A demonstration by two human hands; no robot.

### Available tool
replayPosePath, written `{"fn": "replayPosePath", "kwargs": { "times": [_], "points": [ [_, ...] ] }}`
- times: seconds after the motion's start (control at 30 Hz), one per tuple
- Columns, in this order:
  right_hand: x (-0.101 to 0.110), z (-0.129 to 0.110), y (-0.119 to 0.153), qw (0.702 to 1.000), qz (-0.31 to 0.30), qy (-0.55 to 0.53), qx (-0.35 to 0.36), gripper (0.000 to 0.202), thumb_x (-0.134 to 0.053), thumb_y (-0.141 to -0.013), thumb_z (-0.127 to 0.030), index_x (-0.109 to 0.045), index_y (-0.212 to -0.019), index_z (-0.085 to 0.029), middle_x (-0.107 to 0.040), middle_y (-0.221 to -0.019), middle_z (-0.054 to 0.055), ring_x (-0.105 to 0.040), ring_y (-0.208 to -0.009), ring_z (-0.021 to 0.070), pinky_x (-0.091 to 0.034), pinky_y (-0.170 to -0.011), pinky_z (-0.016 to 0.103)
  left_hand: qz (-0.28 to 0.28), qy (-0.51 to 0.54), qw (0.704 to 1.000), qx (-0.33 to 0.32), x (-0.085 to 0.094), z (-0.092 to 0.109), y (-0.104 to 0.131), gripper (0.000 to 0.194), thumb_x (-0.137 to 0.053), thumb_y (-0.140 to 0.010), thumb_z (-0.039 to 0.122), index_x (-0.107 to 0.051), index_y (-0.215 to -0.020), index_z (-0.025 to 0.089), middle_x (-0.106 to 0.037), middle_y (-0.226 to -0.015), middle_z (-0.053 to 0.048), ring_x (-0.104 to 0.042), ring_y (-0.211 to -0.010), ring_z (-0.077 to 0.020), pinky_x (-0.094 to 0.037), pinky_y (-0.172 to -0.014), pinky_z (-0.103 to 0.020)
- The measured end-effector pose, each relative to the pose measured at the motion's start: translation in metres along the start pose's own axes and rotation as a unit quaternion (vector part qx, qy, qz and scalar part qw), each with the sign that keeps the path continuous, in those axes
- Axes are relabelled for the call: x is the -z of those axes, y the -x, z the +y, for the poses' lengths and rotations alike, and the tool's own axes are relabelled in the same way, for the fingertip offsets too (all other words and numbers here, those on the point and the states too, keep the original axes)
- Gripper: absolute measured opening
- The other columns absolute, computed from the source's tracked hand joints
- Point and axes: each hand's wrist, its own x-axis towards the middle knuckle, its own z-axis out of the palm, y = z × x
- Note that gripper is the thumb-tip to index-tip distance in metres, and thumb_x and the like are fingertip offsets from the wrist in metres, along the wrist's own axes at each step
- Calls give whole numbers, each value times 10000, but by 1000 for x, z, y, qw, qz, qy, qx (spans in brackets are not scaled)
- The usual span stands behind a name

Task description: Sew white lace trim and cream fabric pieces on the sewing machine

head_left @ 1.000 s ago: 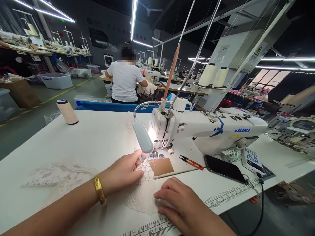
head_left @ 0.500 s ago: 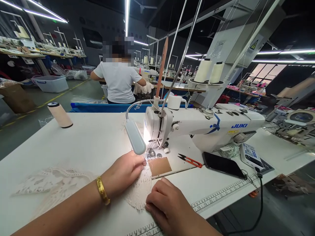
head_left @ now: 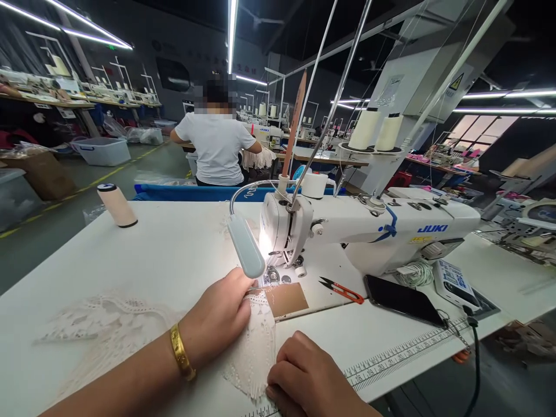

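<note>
Head view: lace (head_left: 257, 348) is pinched by the left hand (head_left: 218, 313); whether the right hand (head_left: 304, 372) is closed on it cannot be told. Lace could be skewed by uneven tugging.

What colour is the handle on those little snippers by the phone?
The thread snips' handle is orange-red, best seen in the head view.

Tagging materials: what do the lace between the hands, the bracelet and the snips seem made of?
Lace: matte off-white textile with openwork holes; fibre unclear.
Bracelet: probably metal, from its golden shine.
Snips: slim dark blades, likely steel; orange handle, metal or plastic.
</note>
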Motion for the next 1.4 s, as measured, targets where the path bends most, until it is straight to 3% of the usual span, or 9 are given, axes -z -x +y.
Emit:
{"fn": "replayPosePath", "kwargs": {
  "times": [0.13, 0.2, 0.33, 0.53, 0.67, 0.87, 1.0, 1.2, 1.4],
  "points": [
    [-10, 5, 4, 999, 36, -11, 2, 153, -508, -982, -204, -509, -829, -214, -532, -777, 11, -456, -692, 164, -316, -579, 262, -3, 3, 1000, 20, 1, -3, 1, 136, -401, -864, 151, -496, -924, 227, -518, -707, 8, -477, -630, -201, -346, -602, -314],
    [-9, 7, 4, 1000, 23, -8, 1, 149, -522, -981, -206, -512, -833, -215, -540, -787, 12, -468, -703, 166, -329, -584, 260, -2, 9, 1000, 14, 1, -5, 1, 154, -409, -851, 141, -511, -927, 228, -522, -701, 14, -484, -632, -198, -361, -614, -311],
    [0, 5, 2, 1000, -19, -1, 3, 118, -571, -962, -165, -538, -859, -211, -568, -814, 11, -498, -729, 165, -369, -606, 257, -9, 15, 1000, -5, 2, -6, 1, 210, -425, -815, 106, -577, -906, 220, -580, -765, 5, -530, -688, -188, -408, -666, -307],
    [8, 0, 1, 998, -26, -53, -23, 95, -581, -987, -185, -549, -905, -221, -567, -840, 5, -517, -756, 162, -393, -632, 262, -27, 20, 999, -15, 1, -11, -1, 346, -446, -836, 115, -749, -968, 217, -691, -951, -47, -614, -826, -206, -472, -746, -337],
    [14, -1, 1, 993, -33, -103, -48, 67, -583, -1010, -222, -557, -950, -234, -571, -862, 0, -540, -799, 165, -416, -669, 266, -33, 35, 999, -6, 3, -12, -1, 387, -466, -817, 113, -777, -1017, 228, -720, -990, -51, -637, -873, -221, -489, -781, -352],
    [19, 1, 0, 988, -39, -133, -64, 99, -570, -1029, -252, -544, -935, -237, -560, -865, -6, -539, -815, 161, -412, -671, 262, -55, 42, 997, 33, 8, -7, -3, 426, -492, -765, 78, -767, -1049, 237, -655, -728, 6, -593, -679, -195, -440, -678, -326],
    [19, 2, 0, 987, -49, -138, -71, 115, -568, -1035, -263, -537, -928, -237, -550, -864, -8, -531, -822, 163, -404, -673, 264, -63, 51, 996, 31, 8, -7, -2, 424, -489, -775, 74, -783, -1028, 242, -633, -721, 11, -577, -666, -182, -430, -673, -318],
    [19, 1, 2, 987, -55, -135, -69, 109, -577, -1027, -246, -534, -928, -236, -547, -874, -8, -523, -827, 165, -406, -690, 271, -62, 23, 997, -30, 4, -10, -1, 346, -468, -840, 79, -763, -962, 214, -599, -855, -21, -558, -754, -175, -415, -691, -309],
    [18, 0, 3, 991, -54, -110, -59, 86, -597, -990, -188, -555, -923, -220, -552, -884, 6, -517, -827, 169, -403, -690, 271, -1, -155, 980, -123, -4, 2, 3, 234, -479, -876, 64, -595, -699, 162, -552, -876, -72, -482, -779, -204, -303, -629, -332]
  ]
}}
